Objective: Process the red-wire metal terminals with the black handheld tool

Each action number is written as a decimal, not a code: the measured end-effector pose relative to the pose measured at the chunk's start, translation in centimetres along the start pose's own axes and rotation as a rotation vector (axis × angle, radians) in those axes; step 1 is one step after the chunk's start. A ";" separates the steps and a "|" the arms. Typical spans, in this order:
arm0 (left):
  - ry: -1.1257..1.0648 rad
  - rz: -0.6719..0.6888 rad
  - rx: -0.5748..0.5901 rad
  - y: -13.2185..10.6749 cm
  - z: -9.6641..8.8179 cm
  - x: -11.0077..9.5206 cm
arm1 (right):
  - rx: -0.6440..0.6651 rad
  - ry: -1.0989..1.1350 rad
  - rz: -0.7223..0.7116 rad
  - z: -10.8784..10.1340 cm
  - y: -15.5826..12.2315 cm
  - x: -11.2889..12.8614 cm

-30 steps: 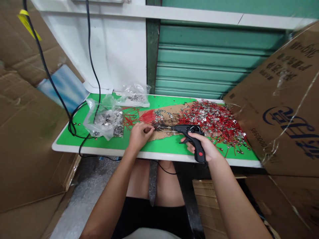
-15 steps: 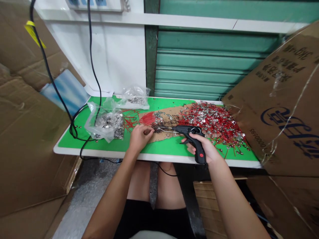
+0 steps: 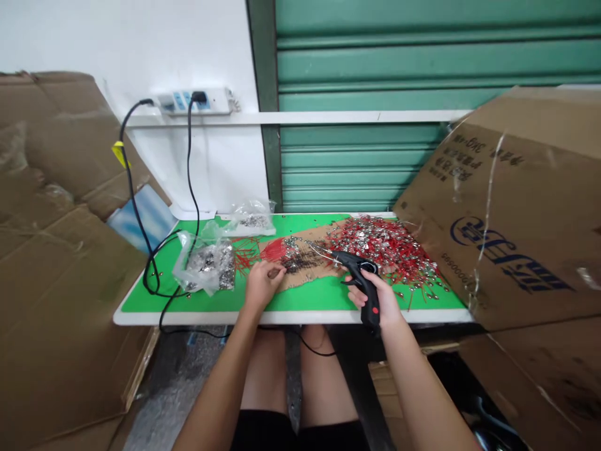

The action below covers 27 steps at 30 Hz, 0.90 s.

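Observation:
My right hand (image 3: 381,302) is wrapped around the grip of a black soldering gun (image 3: 359,269) with a red dot near the base. Its thin tip points left over the scorched middle of a cardboard strip (image 3: 307,272), apart from my left hand. At the strip's left edge, my left hand (image 3: 263,283) has thumb and forefinger pinched together; anything between them is too small to make out. Just beyond that hand, a row of red wires (image 3: 275,249) lies on the cardboard, with small shiny metal pieces (image 3: 292,243) at their right ends.
A heap of red wires with metal pieces (image 3: 382,244) covers the table's right side. Plastic bags of metal parts (image 3: 206,266) lie left on the green tabletop (image 3: 154,300). Large cardboard sheets (image 3: 507,219) flank the table. Black cables (image 3: 129,188) hang from a power strip (image 3: 216,100).
The soldering gun's tip has moved right and up, away from my left hand. My left hand stays pinched at the cardboard's edge. The camera view has tilted upward.

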<state>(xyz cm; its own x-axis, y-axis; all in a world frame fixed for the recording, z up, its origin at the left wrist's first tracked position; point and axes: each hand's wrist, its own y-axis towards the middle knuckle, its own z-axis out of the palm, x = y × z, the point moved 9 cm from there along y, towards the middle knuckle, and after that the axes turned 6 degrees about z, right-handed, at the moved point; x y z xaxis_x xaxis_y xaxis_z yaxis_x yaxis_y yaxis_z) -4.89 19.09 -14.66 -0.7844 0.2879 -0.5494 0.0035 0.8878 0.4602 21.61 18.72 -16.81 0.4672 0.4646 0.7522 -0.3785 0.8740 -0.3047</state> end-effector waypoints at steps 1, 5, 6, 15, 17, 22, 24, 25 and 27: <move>-0.002 -0.004 0.001 0.0 0.0 0.0 | 0.003 0.041 -0.012 0.0 -0.1 0.2; -0.024 -0.021 -0.001 0.0 0.0 0.2 | 0.009 0.184 -0.065 -0.3 -0.3 0.7; -0.032 -0.020 -0.003 0.1 0.0 0.2 | 0.021 0.205 -0.065 -0.3 -0.3 0.7; -0.105 -0.033 -0.046 -0.1 -0.7 0.2 | 0.077 0.249 -0.094 -0.1 -0.5 1.0; -0.121 -0.025 -0.042 0.3 -0.8 -0.5 | 0.084 0.271 -0.119 -0.1 -0.4 1.2; -0.184 -0.051 -0.081 3.8 0.9 -4.9 | 0.110 0.289 -0.141 -0.2 -0.1 1.4; -0.265 -0.084 -0.088 5.5 2.5 -7.0 | 0.117 0.287 -0.141 -0.4 -0.1 1.3; -0.278 -0.090 -0.062 6.3 3.4 -7.9 | 0.115 0.291 -0.140 -0.5 -0.1 1.3; -0.293 -0.065 -0.026 7.2 4.0 -9.2 | 0.103 0.308 -0.133 -0.7 -0.1 1.2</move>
<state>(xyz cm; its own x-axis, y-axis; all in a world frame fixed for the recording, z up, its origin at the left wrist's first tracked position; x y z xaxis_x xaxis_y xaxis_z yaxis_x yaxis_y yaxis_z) 4.85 24.29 -9.07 -0.5697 0.3257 -0.7545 -0.0593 0.8994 0.4331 22.77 19.25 -16.27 0.7311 0.3826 0.5649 -0.3693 0.9181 -0.1437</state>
